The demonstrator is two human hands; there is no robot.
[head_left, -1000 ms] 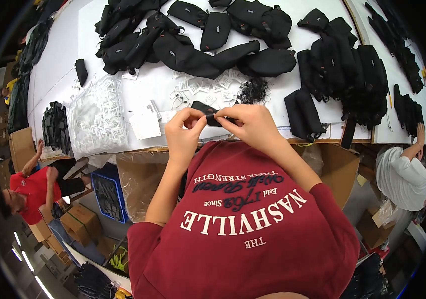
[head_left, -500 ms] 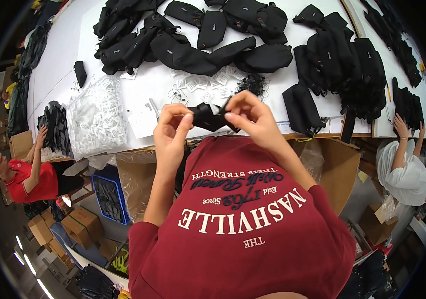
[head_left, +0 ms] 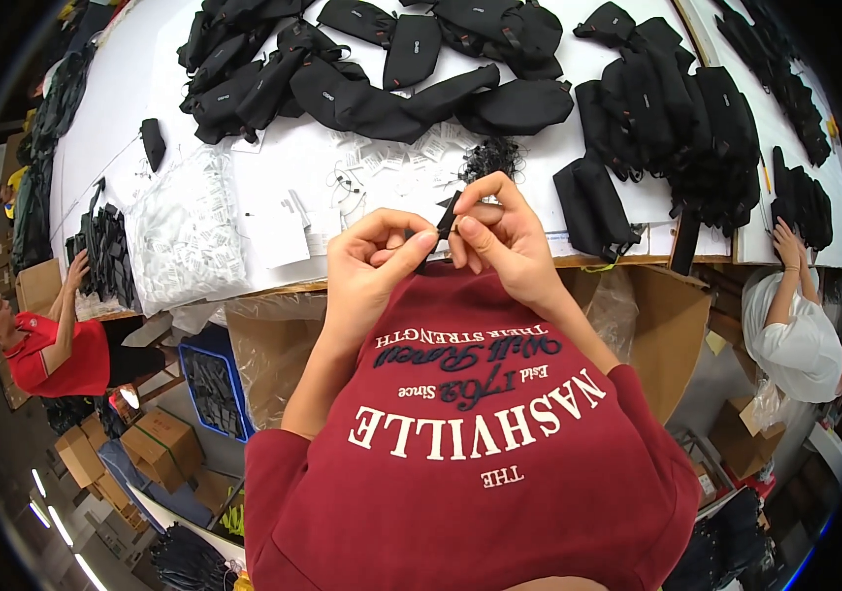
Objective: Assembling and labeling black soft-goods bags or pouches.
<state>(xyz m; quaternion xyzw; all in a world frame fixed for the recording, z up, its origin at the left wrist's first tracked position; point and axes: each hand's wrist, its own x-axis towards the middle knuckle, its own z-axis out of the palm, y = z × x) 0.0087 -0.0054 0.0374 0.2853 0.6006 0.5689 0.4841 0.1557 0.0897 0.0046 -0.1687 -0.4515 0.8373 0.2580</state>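
Both my hands meet just beyond the table's near edge side, in front of my red shirt. Between them is a small black fabric piece (head_left: 450, 211), seen narrow and mostly covered by fingers. My left hand (head_left: 374, 258) pinches its left side between thumb and curled fingers. On the other side, my right hand (head_left: 507, 239) is closed on it with thumb and fingertips, the index finger raised along it. Past the hands lie loose white tags (head_left: 391, 153) and a tangle of thin black cords (head_left: 491, 160). What exactly the fingertips press together is too small to make out.
Black pouches (head_left: 372, 103) are heaped along the far side, with another pile (head_left: 652, 108) at right. A clear bag of white tags (head_left: 185, 227) lies left. Co-workers in a red shirt (head_left: 66, 345) and a white shirt (head_left: 795, 330) stand at either side. A blue crate (head_left: 214, 389) sits below.
The black fabric piece was spread wide between my hands, with something white at it; now it looks narrow and upright. My hands have come closer together, the left moving right.
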